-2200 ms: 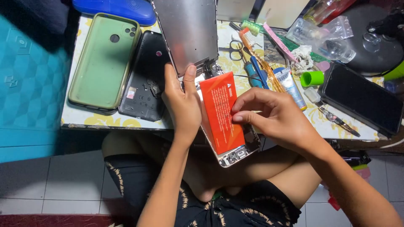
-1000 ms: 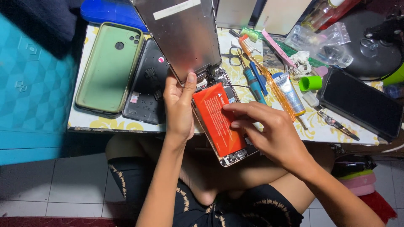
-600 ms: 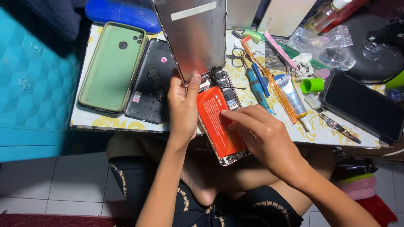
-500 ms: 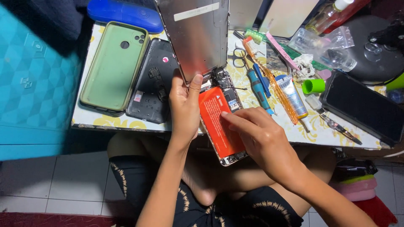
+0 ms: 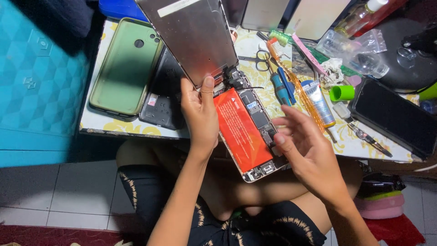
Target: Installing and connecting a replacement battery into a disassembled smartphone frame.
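Note:
An opened phone body [image 5: 255, 136] with an orange-red battery [image 5: 239, 130] lies tilted over the table's near edge and my lap. Its silver screen panel [image 5: 195, 36] stands swung up, hinged at the phone's top. My left hand [image 5: 200, 111] grips the phone's left side, thumb pressed on the panel's lower edge. My right hand [image 5: 307, 152] hovers just right of the phone with fingers spread, holding nothing and apart from the battery.
On the table lie a green phone case [image 5: 125, 68], a black back cover [image 5: 166, 98], scissors [image 5: 255, 61], a blue screwdriver [image 5: 280, 89], a toothbrush [image 5: 291, 75], a glue tube [image 5: 318, 102], a green cap [image 5: 341, 93] and a dark phone [image 5: 393, 116]. A teal mat lies left.
My right hand has lifted off the orange-red battery and drawn back to the right, fingers opening. The left hand keeps its grip on the phone.

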